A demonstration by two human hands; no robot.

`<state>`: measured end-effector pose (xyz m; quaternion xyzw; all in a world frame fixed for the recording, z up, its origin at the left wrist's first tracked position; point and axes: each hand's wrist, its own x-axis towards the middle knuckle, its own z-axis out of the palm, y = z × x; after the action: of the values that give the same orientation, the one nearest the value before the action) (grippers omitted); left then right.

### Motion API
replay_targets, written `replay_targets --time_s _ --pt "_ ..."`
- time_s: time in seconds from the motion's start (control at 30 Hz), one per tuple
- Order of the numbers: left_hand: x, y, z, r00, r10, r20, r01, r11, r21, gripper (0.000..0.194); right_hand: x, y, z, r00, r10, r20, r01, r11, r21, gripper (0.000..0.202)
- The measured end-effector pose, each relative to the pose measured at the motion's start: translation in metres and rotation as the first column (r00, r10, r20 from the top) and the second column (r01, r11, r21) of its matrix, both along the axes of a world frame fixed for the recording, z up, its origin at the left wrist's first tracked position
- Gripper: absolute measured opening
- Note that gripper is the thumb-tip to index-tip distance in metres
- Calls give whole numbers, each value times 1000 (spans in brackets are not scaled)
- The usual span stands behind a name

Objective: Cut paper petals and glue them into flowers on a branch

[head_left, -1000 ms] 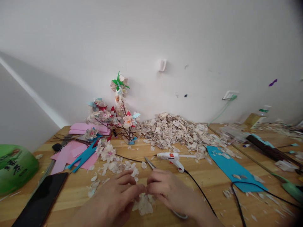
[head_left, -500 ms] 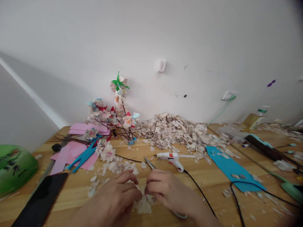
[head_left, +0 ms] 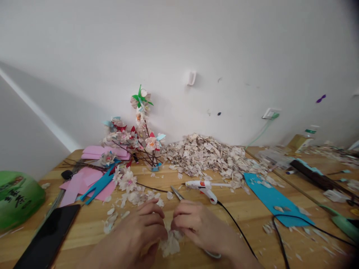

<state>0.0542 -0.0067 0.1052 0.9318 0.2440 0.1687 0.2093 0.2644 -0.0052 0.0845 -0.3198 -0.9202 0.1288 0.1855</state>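
Observation:
Pale, translucent petals (head_left: pixel 170 244) lie on the wooden table between my two hands, at the bottom centre. My left hand (head_left: pixel 144 228) is beside them with its fingers curled; its fingertips are hidden, so what it grips cannot be told. My right hand (head_left: pixel 193 226) is closed in a pinch at the petals' upper right edge, its fingertips partly hidden. Under my right hand lie scissors (head_left: pixel 177 193), blades pointing away and a handle loop showing below the wrist. A white glue gun (head_left: pixel 206 188) rests just beyond my right hand.
Petal flowers on twigs (head_left: pixel 151 144) stand in a clear cup at the back. A large petal heap (head_left: pixel 204 155) lies against the wall. Blue sheet (head_left: pixel 276 198) and black cable are right; phone (head_left: pixel 49 235), green package (head_left: pixel 19 200) and pink paper (head_left: pixel 84 179) are left.
The petals between my hands have shifted slightly and lie at a different angle. Both hands have barely moved.

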Motion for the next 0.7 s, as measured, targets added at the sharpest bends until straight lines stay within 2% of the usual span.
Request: replay_targets --time_s 0.17,0.37,0.53,0.6,0.7 --pt "-3 1 0 998 -2 56 8 994 -110 41 1 4 -5 998 13 -58 -14 1000 -17 20" --pt "-13 -1 -7 985 109 134 -60 943 -328 64 3 11 -15 973 4 -230 -36 990 -135 18" --pt "-18 6 -14 961 49 273 85 885 -458 90 2 13 -16 936 -24 -351 -69 966 -250 14" --pt "-18 9 -19 937 56 345 137 850 -509 90 2 15 -18 905 -48 -423 -92 948 -305 16" --pt "-17 12 -29 890 103 443 212 768 -604 83 2 19 -24 839 -86 -538 -153 910 -385 16"
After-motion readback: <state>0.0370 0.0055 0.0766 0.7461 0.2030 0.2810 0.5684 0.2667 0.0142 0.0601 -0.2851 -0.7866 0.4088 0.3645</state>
